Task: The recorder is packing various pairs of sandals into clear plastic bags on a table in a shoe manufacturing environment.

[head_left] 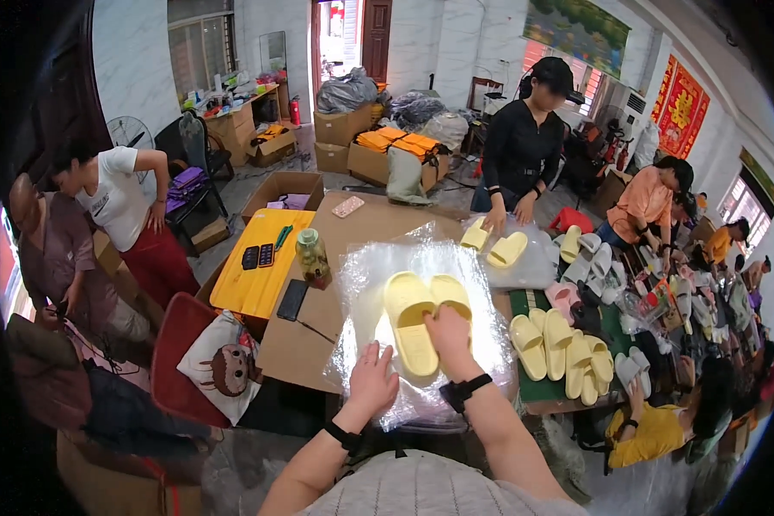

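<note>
A pair of pale yellow slippers lies on a stack of clear plastic bags (365, 284) in front of me. The left slipper (418, 351) shows whole, its strap at the far end. My right hand (449, 337) is closed on the right slipper (452, 292), covering most of its footbed; only the strap end shows beyond my fingers. My left hand (374, 378) lies on the plastic just left of the slippers, fingers apart and holding nothing.
Several yellow slippers (557, 344) stand on a green surface to the right. Across the table a person in black (525, 138) handles another yellow pair (507, 249). Left lie a phone (292, 300), a glass jar (312, 258) and a yellow board (262, 258). Other people work farther right.
</note>
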Demonstrator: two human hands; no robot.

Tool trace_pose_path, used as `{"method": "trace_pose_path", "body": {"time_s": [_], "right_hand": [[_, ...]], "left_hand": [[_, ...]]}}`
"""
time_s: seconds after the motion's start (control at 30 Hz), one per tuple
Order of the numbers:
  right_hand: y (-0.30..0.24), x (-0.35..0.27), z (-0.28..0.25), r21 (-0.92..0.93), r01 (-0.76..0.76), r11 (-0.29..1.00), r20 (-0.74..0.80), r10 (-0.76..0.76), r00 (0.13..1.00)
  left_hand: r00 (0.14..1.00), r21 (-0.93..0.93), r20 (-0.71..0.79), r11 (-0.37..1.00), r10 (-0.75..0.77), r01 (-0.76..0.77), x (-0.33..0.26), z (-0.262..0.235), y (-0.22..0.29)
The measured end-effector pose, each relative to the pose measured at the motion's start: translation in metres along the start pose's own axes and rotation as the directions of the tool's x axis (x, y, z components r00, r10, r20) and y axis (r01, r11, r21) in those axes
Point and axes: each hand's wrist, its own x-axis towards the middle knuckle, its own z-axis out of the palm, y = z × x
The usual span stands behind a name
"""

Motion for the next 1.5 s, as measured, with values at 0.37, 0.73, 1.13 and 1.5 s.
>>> {"method": "trace_pose_path", "body": {"time_s": [0.37,0.73,1.13,1.5], "right_hand": [[0.13,-0.092,-0.081,0.186,-0.311,0.932,-0.283,0.353,0.892],[0.145,-0.211,-0.141,0.534,-0.095,0.84,-0.399,0.35,0.847],[0.068,-0.214,-0.159,-0.049,0.106,0.993,0.055,-0.103,0.993],[0.073,-0.19,-0.131,-0.153,0.048,0.987,0.076,-0.036,0.996]], "left_hand": [[0.988,0.326,0.152,0.943,0.011,-0.061,0.026,-0.018,0.036],[0.925,-0.1,0.111,0.93,0.364,-0.354,0.038,0.023,0.053],[0.996,-0.527,0.088,0.849,0.013,0.036,0.051,0.022,0.05],[0.969,-0.486,0.204,0.844,-0.141,0.225,0.062,0.003,0.052]]}}
